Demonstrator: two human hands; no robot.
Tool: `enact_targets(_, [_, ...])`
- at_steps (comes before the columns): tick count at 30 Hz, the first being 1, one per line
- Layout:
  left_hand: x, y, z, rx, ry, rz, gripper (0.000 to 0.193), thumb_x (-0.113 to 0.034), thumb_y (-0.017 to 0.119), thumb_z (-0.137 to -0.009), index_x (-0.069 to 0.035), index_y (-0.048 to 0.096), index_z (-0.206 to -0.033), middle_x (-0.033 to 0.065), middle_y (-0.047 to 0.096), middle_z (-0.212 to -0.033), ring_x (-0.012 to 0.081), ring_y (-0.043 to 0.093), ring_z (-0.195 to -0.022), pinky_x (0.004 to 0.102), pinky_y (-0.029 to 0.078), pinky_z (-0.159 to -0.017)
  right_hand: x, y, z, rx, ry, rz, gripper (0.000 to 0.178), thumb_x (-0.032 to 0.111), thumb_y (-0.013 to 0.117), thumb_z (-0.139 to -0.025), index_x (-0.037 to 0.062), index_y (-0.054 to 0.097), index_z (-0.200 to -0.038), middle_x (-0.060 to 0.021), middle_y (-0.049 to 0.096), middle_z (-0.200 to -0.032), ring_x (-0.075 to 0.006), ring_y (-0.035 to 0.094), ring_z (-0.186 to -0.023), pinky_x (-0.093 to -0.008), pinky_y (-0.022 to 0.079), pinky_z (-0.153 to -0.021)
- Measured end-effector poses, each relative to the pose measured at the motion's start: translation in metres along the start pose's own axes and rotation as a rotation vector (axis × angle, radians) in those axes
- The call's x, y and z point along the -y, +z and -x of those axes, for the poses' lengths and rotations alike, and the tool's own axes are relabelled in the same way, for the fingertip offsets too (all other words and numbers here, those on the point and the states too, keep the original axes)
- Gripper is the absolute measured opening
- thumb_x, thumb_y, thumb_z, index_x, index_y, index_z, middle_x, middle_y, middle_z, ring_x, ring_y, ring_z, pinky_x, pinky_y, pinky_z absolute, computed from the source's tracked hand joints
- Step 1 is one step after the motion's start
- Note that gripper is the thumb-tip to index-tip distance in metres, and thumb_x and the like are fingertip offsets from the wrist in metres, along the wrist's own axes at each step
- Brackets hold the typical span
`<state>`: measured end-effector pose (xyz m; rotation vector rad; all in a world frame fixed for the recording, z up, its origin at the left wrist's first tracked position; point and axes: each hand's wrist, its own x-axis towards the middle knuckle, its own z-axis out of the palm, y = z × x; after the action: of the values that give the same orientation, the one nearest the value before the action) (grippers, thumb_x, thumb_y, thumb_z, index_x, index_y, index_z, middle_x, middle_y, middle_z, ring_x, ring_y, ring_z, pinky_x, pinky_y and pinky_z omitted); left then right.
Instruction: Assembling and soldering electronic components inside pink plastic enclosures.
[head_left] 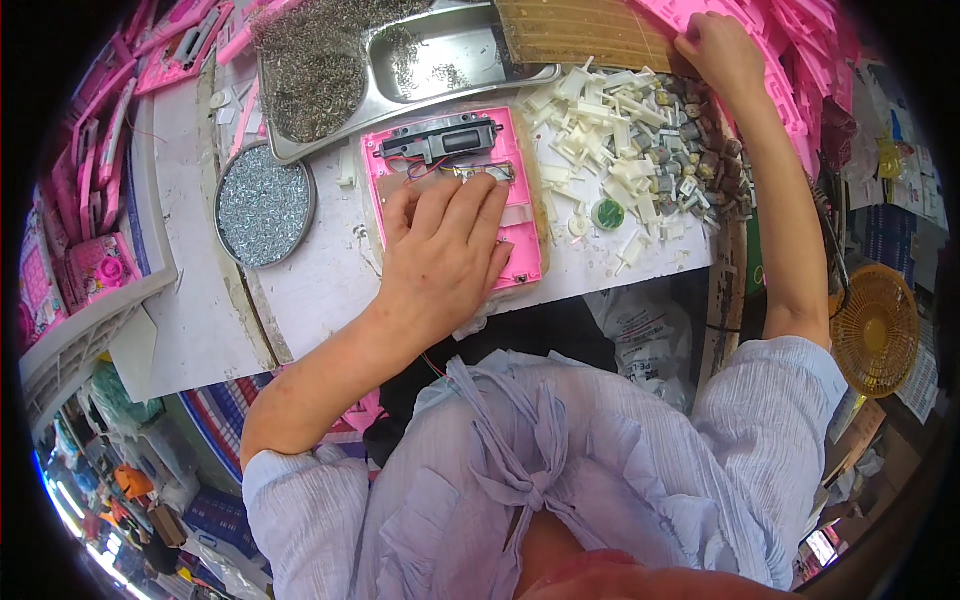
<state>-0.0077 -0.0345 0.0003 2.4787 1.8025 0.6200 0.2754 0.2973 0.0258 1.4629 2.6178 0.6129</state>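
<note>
From the head view, the left hand lies bent-fingered over the open pink casing, just below the steel tray; light, even pressure seems best there, though I cannot tell whether it pinches anything. The right hand curls beside the pink pieces, its grip hidden. The tray's left well is heaped with small metal parts, its right sparsely strewn; a round dish holds silvery bits.

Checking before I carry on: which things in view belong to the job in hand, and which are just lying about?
Likely in the job:
pink casing, under the left hand
black module, at casing's far end
pink pieces, by the right hand
white plastic parts
small silver parts

Probably just lying about:
yellow mesh item, far right
plastic bag
</note>
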Motion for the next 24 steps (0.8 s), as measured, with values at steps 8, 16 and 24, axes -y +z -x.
enact_targets(8, [-0.002, -0.004, -0.008, 0.051, -0.053, 0.004, 0.065, -0.034, 0.076, -0.079, -0.007, 0.059, -0.135, 0.0073, 0.055, -0.137, 0.0274, 0.048, -0.125, 0.0486, 0.028, -0.109, -0.003, -0.05, 0.013, -0.253, 0.096, -0.426, 0.016, 0.015, 0.068, -0.073, -0.0001, 0.067, -0.078, -0.0195, 0.067, -0.078, -0.0352, 0.066, -0.075, -0.0454, 0.053, -0.067])
enact_targets(16, [0.008, 0.002, -0.01, 0.057, 0.046, -0.007, 0.061, -0.032, 0.076, -0.08, -0.005, 0.059, -0.133, 0.0073, 0.056, -0.138, 0.0255, 0.051, -0.122, 0.0457, 0.032, -0.103, -0.045, -0.06, 0.088, -0.365, 0.24, -0.906, 0.02, 0.02, 0.07, -0.097, 0.0017, 0.071, -0.107, 0.0023, 0.067, -0.097, -0.0057, 0.059, -0.094, -0.0233, 0.048, -0.081])
enact_targets(24, [0.017, -0.005, -0.013, 0.112, 0.121, 0.069, 0.051, -0.029, 0.075, -0.081, -0.009, 0.063, -0.126, 0.0069, 0.057, -0.14, 0.0259, 0.053, -0.119, 0.0446, 0.037, -0.098, 0.006, -0.097, 0.161, -0.467, 0.272, -1.769, 0.027, 0.013, 0.058, -0.1, -0.0065, 0.062, -0.119, -0.0074, 0.069, -0.11, -0.0128, 0.066, -0.101, -0.0258, 0.049, -0.091])
